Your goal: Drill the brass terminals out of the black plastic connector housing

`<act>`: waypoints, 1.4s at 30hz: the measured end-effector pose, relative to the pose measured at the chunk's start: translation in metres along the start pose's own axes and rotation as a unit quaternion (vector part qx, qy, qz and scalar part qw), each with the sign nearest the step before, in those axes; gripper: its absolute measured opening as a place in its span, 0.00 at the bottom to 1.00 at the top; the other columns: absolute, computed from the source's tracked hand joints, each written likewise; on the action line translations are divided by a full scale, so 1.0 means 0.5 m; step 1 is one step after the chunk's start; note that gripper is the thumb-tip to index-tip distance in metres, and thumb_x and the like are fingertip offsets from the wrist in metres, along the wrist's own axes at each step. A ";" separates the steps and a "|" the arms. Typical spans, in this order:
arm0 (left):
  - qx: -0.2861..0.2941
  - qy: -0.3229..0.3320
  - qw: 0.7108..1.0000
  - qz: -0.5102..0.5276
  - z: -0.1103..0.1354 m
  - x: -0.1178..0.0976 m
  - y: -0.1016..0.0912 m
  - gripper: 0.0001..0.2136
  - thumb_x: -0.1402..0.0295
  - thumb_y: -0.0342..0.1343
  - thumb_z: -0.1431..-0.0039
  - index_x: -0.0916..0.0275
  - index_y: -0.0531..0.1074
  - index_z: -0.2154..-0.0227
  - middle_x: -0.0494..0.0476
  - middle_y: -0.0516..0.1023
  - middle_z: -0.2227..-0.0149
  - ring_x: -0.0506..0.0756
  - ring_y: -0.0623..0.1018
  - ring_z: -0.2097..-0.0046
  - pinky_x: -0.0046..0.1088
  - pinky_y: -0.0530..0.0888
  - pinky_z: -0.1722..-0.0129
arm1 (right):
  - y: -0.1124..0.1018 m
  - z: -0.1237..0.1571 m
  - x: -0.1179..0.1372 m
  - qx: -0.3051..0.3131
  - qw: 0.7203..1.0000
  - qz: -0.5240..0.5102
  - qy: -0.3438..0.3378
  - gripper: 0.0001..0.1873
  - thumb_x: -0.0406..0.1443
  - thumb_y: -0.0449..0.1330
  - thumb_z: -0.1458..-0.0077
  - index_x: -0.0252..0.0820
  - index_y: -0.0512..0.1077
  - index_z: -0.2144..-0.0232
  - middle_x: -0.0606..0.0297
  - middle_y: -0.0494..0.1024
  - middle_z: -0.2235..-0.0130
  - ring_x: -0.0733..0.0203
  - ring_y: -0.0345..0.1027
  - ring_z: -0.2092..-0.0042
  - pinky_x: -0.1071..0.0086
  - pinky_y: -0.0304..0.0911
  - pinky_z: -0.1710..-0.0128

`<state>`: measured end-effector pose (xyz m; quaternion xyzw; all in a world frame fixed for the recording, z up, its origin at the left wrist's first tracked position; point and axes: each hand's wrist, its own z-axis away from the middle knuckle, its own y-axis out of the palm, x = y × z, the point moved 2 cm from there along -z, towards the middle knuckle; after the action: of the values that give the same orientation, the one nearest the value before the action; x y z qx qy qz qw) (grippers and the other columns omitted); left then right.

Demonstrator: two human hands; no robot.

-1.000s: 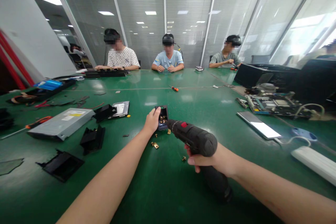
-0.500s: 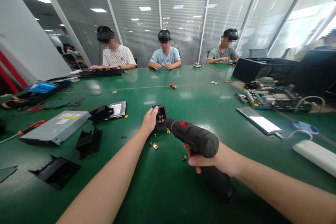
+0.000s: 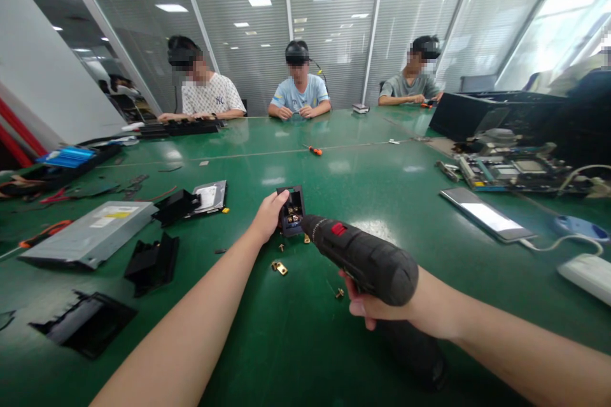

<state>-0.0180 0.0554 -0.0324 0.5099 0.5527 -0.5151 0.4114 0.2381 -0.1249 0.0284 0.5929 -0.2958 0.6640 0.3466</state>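
My left hand (image 3: 268,216) grips a small black socket part (image 3: 291,210) with brass contacts, held upright on the green table (image 3: 296,337). My right hand (image 3: 386,308) is wrapped around the handle of a black electric screwdriver (image 3: 363,257) with a red switch. Its tip points into the socket part. Loose brass pieces (image 3: 279,266) and a small screw (image 3: 339,293) lie on the table just below the part.
A grey optical drive (image 3: 90,234), black plastic covers (image 3: 151,263) and a hard drive (image 3: 209,196) lie to the left. A phone (image 3: 485,220), circuit board (image 3: 515,172) and white power strip (image 3: 586,275) lie to the right. Three people sit at the far side; an orange screwdriver (image 3: 314,151) lies mid-table.
The view has tilted down and shifted slightly. My right hand with the screwdriver has drawn a little closer to me; the left hand stays on the socket part.
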 end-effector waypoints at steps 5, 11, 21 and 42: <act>0.038 -0.052 0.997 0.043 -0.001 0.004 -0.010 0.24 0.44 0.60 0.46 0.62 0.74 0.62 0.55 0.78 0.71 0.56 0.78 0.72 0.33 0.75 0.72 | -0.007 -0.003 -0.005 0.008 1.000 -0.004 -0.005 0.29 0.35 0.73 0.47 0.40 0.68 0.46 0.67 0.76 0.65 0.64 0.75 0.74 0.71 0.71 0.74; 0.046 -0.062 0.996 0.041 -0.005 0.011 -0.016 0.25 0.43 0.62 0.48 0.64 0.76 0.65 0.58 0.79 0.71 0.56 0.78 0.74 0.33 0.75 0.73 | -0.014 -0.011 -0.030 0.029 0.999 -0.028 -0.007 0.23 0.35 0.74 0.48 0.39 0.71 0.51 0.67 0.77 0.65 0.64 0.76 0.73 0.73 0.70 0.75; -0.004 -0.047 0.998 -0.037 -0.002 -0.005 -0.008 0.32 0.34 0.57 0.51 0.65 0.74 0.72 0.56 0.75 0.78 0.54 0.73 0.78 0.29 0.68 0.79 | -0.020 -0.016 -0.042 0.104 0.977 -0.177 0.060 0.34 0.35 0.79 0.57 0.38 0.72 0.49 0.64 0.82 0.66 0.63 0.77 0.73 0.72 0.74 0.74; 0.037 -0.054 0.998 -0.003 -0.005 0.006 -0.013 0.32 0.34 0.59 0.51 0.65 0.73 0.68 0.55 0.76 0.74 0.54 0.76 0.74 0.31 0.74 0.74 | -0.038 -0.034 -0.067 0.196 0.937 -0.289 0.016 0.29 0.33 0.76 0.57 0.41 0.67 0.55 0.69 0.81 0.70 0.62 0.80 0.73 0.69 0.78 0.70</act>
<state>-0.0248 0.0584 -0.0342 0.4942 0.5121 -0.5631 0.4200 0.2456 -0.1038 -0.0072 0.6983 0.0295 0.5893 0.4052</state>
